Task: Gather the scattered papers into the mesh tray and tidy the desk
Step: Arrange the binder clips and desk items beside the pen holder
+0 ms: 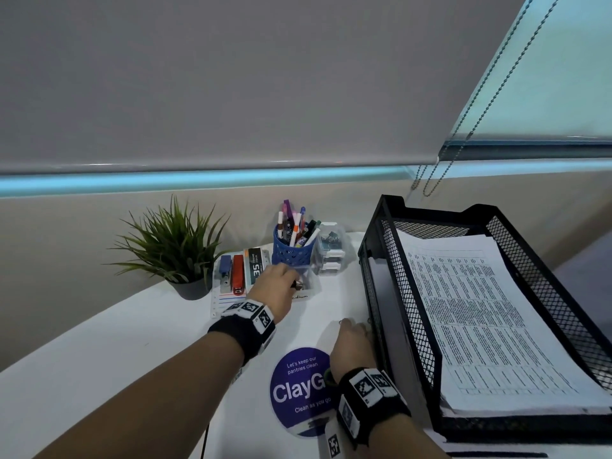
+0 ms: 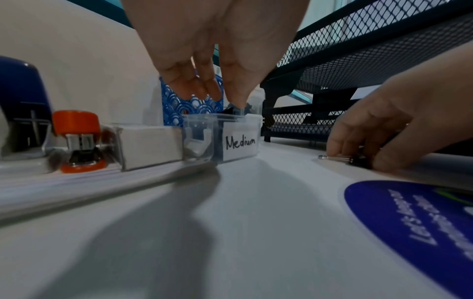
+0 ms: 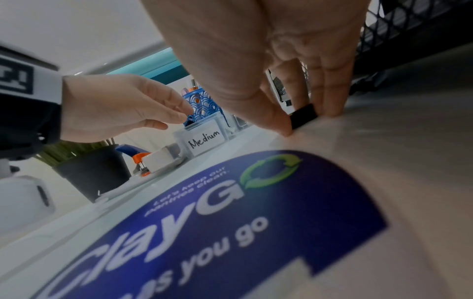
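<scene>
The black mesh tray (image 1: pixel 397 293) stands on the right of the desk with a stack of printed papers (image 1: pixel 480 309) in its top tier. Beside its near left corner my right hand (image 1: pixel 354 326) pinches a black binder clip (image 3: pixel 303 116) between thumb and fingers, low on a sheet of paper (image 3: pixel 384 161) lying on the desk. My left hand (image 1: pixel 293 283) reaches down into a clear box labelled "Medium" (image 2: pixel 239 141). Its fingertips (image 2: pixel 212 93) are at a dark clip there. Whether they grip it is not visible.
Along the back stand a potted plant (image 1: pixel 175 246), a blue stapler (image 1: pixel 225 270), a red stapler (image 1: pixel 237 274), a staple box (image 1: pixel 256 265), a blue pen cup (image 1: pixel 293 250) and stacked clear clip boxes (image 1: pixel 331 253). A round blue sticker (image 1: pixel 298 389) lies on the desk, partly under the paper.
</scene>
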Demonstrator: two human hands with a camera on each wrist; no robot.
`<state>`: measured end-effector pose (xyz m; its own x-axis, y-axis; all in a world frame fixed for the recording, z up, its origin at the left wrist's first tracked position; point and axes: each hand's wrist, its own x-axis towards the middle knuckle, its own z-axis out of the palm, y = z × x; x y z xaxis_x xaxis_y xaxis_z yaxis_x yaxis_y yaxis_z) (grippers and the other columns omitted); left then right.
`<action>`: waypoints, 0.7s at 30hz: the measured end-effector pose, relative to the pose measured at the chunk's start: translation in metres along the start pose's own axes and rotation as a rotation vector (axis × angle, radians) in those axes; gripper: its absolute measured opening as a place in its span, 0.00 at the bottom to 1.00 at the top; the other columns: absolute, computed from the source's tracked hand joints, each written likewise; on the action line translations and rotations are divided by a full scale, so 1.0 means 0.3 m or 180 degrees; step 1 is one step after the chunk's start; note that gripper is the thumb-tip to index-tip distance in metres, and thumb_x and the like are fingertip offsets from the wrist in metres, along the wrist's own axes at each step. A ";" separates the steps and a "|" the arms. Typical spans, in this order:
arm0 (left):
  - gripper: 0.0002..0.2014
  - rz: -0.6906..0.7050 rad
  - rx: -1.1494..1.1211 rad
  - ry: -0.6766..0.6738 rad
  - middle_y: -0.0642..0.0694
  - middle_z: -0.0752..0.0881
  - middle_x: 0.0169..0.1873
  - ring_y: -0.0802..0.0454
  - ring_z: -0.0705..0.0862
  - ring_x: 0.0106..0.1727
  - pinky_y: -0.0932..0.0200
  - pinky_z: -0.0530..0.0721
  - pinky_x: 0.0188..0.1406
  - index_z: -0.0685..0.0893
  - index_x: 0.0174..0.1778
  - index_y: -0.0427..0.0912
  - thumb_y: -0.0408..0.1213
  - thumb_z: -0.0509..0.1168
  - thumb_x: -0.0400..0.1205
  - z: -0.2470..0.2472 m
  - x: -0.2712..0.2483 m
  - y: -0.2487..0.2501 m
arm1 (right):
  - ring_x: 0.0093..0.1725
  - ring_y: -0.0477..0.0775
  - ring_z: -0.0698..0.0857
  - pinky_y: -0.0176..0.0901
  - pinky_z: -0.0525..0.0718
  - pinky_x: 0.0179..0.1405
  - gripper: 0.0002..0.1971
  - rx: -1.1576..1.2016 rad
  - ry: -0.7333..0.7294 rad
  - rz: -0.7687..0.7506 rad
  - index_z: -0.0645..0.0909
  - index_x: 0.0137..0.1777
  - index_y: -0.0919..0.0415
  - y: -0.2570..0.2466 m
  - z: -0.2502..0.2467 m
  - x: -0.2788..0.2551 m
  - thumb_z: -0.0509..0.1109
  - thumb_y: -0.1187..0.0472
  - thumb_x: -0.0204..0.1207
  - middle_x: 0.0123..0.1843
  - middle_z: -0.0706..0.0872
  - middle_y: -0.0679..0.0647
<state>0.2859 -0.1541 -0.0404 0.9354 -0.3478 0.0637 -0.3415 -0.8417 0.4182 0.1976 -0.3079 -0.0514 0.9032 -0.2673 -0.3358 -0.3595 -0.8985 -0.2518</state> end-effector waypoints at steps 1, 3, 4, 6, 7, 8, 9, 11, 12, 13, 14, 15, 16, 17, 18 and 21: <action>0.17 0.0009 0.0045 0.0071 0.45 0.76 0.66 0.45 0.71 0.69 0.54 0.69 0.69 0.77 0.68 0.43 0.34 0.59 0.83 0.003 -0.008 -0.006 | 0.67 0.60 0.72 0.47 0.76 0.67 0.22 -0.0001 -0.0004 -0.0048 0.71 0.65 0.64 0.003 -0.006 0.004 0.59 0.74 0.70 0.66 0.72 0.61; 0.16 -0.0039 -0.0035 0.0284 0.45 0.78 0.64 0.45 0.73 0.67 0.53 0.71 0.66 0.79 0.66 0.43 0.34 0.60 0.82 0.004 -0.035 -0.018 | 0.65 0.59 0.74 0.43 0.76 0.64 0.19 -0.0015 0.0035 -0.0136 0.73 0.62 0.65 0.002 -0.017 0.010 0.56 0.74 0.72 0.65 0.75 0.61; 0.16 -0.0099 -0.0112 0.0374 0.45 0.79 0.63 0.45 0.74 0.66 0.53 0.72 0.65 0.80 0.65 0.43 0.34 0.61 0.81 0.002 -0.052 -0.025 | 0.64 0.59 0.75 0.43 0.76 0.62 0.17 -0.0021 0.0055 -0.0172 0.74 0.61 0.65 -0.003 -0.022 0.009 0.55 0.74 0.73 0.64 0.76 0.61; 0.16 -0.0281 -0.0240 0.0433 0.45 0.79 0.63 0.44 0.74 0.65 0.53 0.72 0.64 0.80 0.64 0.42 0.34 0.62 0.81 0.003 -0.092 -0.042 | 0.63 0.59 0.77 0.43 0.77 0.58 0.16 0.0000 0.0073 -0.0183 0.74 0.61 0.65 -0.019 -0.029 0.004 0.54 0.72 0.75 0.64 0.77 0.60; 0.15 -0.0366 -0.0281 0.0397 0.45 0.79 0.63 0.44 0.75 0.65 0.53 0.72 0.64 0.81 0.64 0.42 0.34 0.62 0.81 0.004 -0.111 -0.051 | 0.62 0.58 0.78 0.42 0.77 0.56 0.16 0.0043 0.0104 -0.0188 0.74 0.62 0.65 -0.028 -0.036 0.000 0.54 0.72 0.76 0.65 0.76 0.60; 0.15 -0.0441 -0.0283 0.0307 0.45 0.79 0.63 0.45 0.75 0.64 0.53 0.72 0.64 0.80 0.64 0.43 0.36 0.62 0.80 0.008 -0.129 -0.061 | 0.62 0.57 0.78 0.41 0.76 0.55 0.16 0.0091 0.0206 -0.0229 0.74 0.63 0.64 -0.042 -0.043 -0.003 0.55 0.72 0.76 0.65 0.76 0.58; 0.16 -0.0512 -0.0236 0.0162 0.46 0.79 0.64 0.45 0.75 0.65 0.54 0.73 0.64 0.80 0.64 0.44 0.37 0.62 0.81 0.010 -0.145 -0.069 | 0.62 0.56 0.78 0.40 0.75 0.54 0.17 0.0130 0.0375 -0.0301 0.74 0.63 0.62 -0.058 -0.053 -0.003 0.55 0.71 0.77 0.65 0.76 0.57; 0.17 -0.0678 -0.0046 -0.0281 0.47 0.76 0.68 0.46 0.72 0.68 0.54 0.72 0.66 0.77 0.67 0.47 0.41 0.61 0.81 0.014 -0.171 -0.081 | 0.62 0.54 0.77 0.37 0.71 0.54 0.18 0.0312 0.0657 -0.0551 0.74 0.64 0.60 -0.101 -0.070 0.011 0.56 0.72 0.77 0.64 0.76 0.55; 0.19 -0.0765 0.0051 -0.0520 0.47 0.74 0.70 0.46 0.71 0.70 0.54 0.71 0.68 0.74 0.69 0.48 0.43 0.60 0.82 0.015 -0.182 -0.083 | 0.62 0.55 0.76 0.37 0.71 0.55 0.19 0.0460 0.0712 -0.0700 0.75 0.64 0.61 -0.128 -0.075 0.026 0.57 0.73 0.76 0.64 0.77 0.56; 0.20 -0.0839 0.0120 -0.0724 0.47 0.72 0.71 0.46 0.70 0.71 0.53 0.70 0.69 0.72 0.71 0.49 0.44 0.59 0.82 0.017 -0.192 -0.085 | 0.62 0.56 0.76 0.38 0.71 0.57 0.19 0.0574 0.0724 -0.0830 0.75 0.65 0.61 -0.154 -0.079 0.044 0.56 0.74 0.76 0.64 0.77 0.57; 0.21 -0.0889 0.0161 -0.0858 0.47 0.71 0.71 0.46 0.69 0.72 0.53 0.70 0.70 0.71 0.72 0.49 0.45 0.59 0.82 0.020 -0.201 -0.086 | 0.62 0.57 0.76 0.40 0.72 0.59 0.20 0.0628 0.0736 -0.0923 0.75 0.66 0.62 -0.177 -0.083 0.065 0.56 0.75 0.75 0.65 0.77 0.58; 0.21 -0.0918 0.0181 -0.0939 0.47 0.71 0.71 0.46 0.69 0.72 0.53 0.70 0.70 0.70 0.72 0.49 0.45 0.58 0.82 0.023 -0.208 -0.087 | 0.63 0.58 0.76 0.42 0.73 0.60 0.21 0.0630 0.0735 -0.0977 0.75 0.67 0.62 -0.197 -0.089 0.084 0.56 0.75 0.75 0.66 0.77 0.58; 0.21 -0.0934 0.0179 -0.0982 0.47 0.71 0.72 0.46 0.69 0.72 0.53 0.70 0.70 0.70 0.72 0.49 0.45 0.58 0.82 0.027 -0.215 -0.087 | 0.63 0.59 0.77 0.43 0.73 0.61 0.21 0.0624 0.0704 -0.1007 0.75 0.67 0.62 -0.210 -0.092 0.101 0.55 0.75 0.76 0.67 0.76 0.59; 0.21 -0.0940 0.0167 -0.0998 0.47 0.70 0.72 0.47 0.69 0.72 0.53 0.70 0.71 0.70 0.72 0.49 0.45 0.58 0.82 0.030 -0.222 -0.088 | 0.64 0.59 0.77 0.43 0.73 0.61 0.22 0.0628 0.0656 -0.1017 0.75 0.67 0.62 -0.220 -0.098 0.114 0.55 0.75 0.76 0.68 0.76 0.59; 0.21 -0.0935 0.0154 -0.0997 0.48 0.70 0.72 0.47 0.68 0.72 0.53 0.69 0.71 0.70 0.72 0.49 0.45 0.58 0.83 0.032 -0.228 -0.088 | 0.64 0.59 0.77 0.43 0.73 0.61 0.22 0.0626 0.0607 -0.1006 0.74 0.68 0.62 -0.223 -0.099 0.126 0.55 0.75 0.76 0.68 0.77 0.59; 0.20 -0.0881 0.0107 -0.0967 0.48 0.70 0.72 0.48 0.68 0.72 0.54 0.69 0.71 0.71 0.72 0.49 0.44 0.58 0.83 0.036 -0.241 -0.086 | 0.67 0.60 0.75 0.45 0.72 0.65 0.25 0.0629 0.0496 -0.0927 0.72 0.72 0.62 -0.209 -0.090 0.138 0.56 0.76 0.75 0.71 0.75 0.59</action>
<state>0.2262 -0.1118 -0.0657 0.9243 -0.2082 -0.3197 -0.0883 -0.9319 0.3517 0.2640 -0.2720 -0.0250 0.9935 -0.0741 -0.0861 -0.1071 -0.8643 -0.4915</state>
